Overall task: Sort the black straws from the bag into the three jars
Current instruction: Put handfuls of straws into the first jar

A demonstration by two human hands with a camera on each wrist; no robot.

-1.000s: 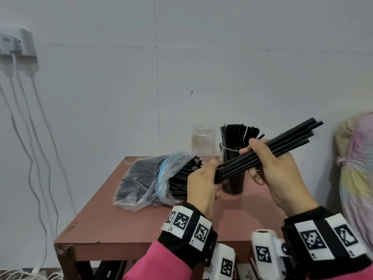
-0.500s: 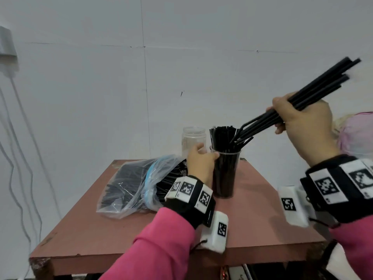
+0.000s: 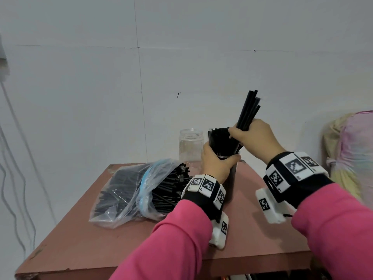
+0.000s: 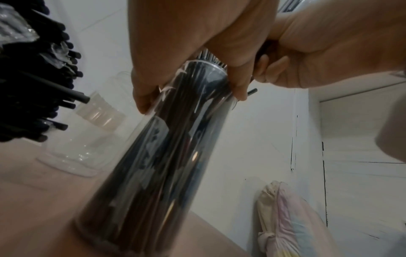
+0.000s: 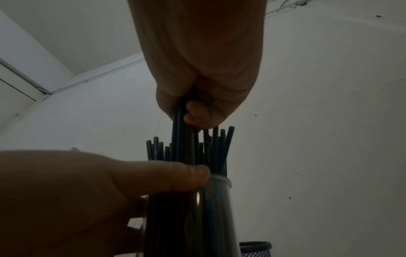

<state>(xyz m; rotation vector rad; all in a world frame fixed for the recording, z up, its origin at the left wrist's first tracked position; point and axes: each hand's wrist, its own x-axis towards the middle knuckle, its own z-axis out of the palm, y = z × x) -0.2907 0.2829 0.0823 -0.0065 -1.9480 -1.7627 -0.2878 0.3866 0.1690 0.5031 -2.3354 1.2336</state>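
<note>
Left hand (image 3: 217, 164) gripped the full jar (image 4: 153, 156) near its rim, on the table (image 3: 262, 229). Right hand (image 3: 255, 136) was clenched round a bundle (image 3: 247, 110), its lower ends among the packed straws. I judged the risk as jamming: the jar looked crowded, so forcing could buckle straws or tip it. Bag (image 3: 129, 190) lay beside; the empty jar (image 3: 190, 146) stood behind.
</note>
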